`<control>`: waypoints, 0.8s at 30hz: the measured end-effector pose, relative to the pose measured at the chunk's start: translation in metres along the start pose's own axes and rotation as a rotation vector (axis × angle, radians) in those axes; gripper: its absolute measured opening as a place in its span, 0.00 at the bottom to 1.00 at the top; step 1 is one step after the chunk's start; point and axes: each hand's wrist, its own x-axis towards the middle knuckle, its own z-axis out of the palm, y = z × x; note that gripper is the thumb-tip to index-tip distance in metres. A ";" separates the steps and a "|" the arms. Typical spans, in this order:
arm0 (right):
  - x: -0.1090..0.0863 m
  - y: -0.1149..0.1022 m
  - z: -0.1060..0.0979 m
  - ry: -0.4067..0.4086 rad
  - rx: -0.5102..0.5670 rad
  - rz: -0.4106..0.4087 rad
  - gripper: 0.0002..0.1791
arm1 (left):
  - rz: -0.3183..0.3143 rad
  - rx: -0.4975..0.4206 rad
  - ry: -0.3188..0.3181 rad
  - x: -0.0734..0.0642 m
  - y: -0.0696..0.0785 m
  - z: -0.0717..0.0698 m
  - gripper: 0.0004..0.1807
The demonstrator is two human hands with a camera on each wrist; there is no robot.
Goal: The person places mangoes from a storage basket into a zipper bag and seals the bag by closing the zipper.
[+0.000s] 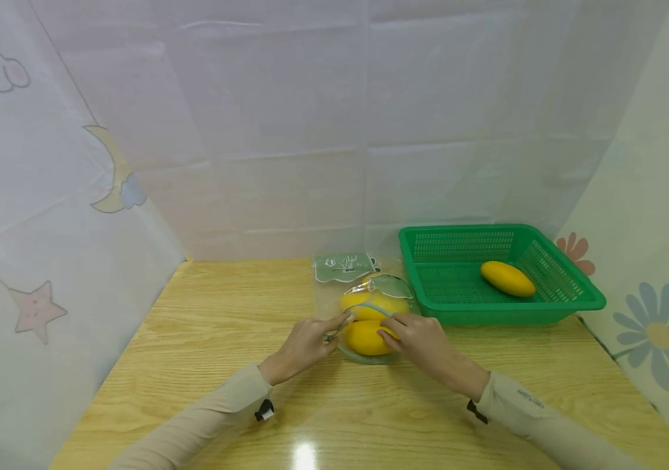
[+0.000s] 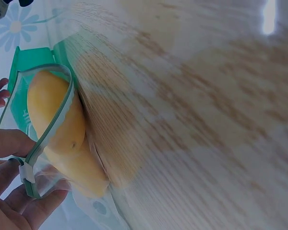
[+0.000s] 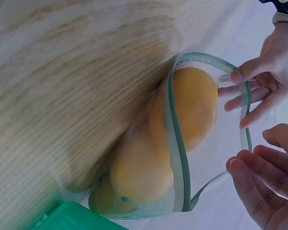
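Observation:
A clear zip bag (image 1: pixel 342 267) with a green-edged mouth lies on the table, its mouth spread wide toward me. Several yellow mangoes (image 1: pixel 369 337) are inside it, and two of them (image 2: pixel 57 110) show plainly through the mouth in the left wrist view. My left hand (image 1: pixel 311 339) pinches the rim on the left, beside the white slider (image 2: pixel 26 172). At the opposite side, my right hand (image 1: pixel 422 336) has loosely bent fingers right at the rim; the right wrist view shows its thumb (image 3: pixel 281 134) apart from the fingers.
A green plastic basket (image 1: pixel 501 307) stands to the right of the bag, with a single mango (image 1: pixel 507 279) lying in it. The wooden table (image 1: pixel 211 313) ends at a patterned cloth (image 1: pixel 275 163) behind and at both sides.

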 end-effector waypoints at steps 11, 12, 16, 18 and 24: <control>0.003 0.009 -0.010 0.002 0.084 0.117 0.32 | 0.005 -0.012 0.000 0.000 -0.001 0.000 0.33; 0.003 0.010 -0.011 0.004 0.085 0.125 0.32 | 0.007 -0.012 0.001 0.000 -0.001 0.000 0.32; 0.003 0.014 -0.014 0.017 0.090 0.164 0.32 | 0.014 -0.017 0.000 0.000 -0.002 0.001 0.32; 0.003 0.016 -0.016 0.019 0.090 0.182 0.27 | 0.014 -0.018 -0.002 0.000 -0.001 0.001 0.32; 0.002 0.021 -0.020 0.006 0.098 0.230 0.09 | 0.013 -0.013 0.001 0.000 -0.001 0.001 0.33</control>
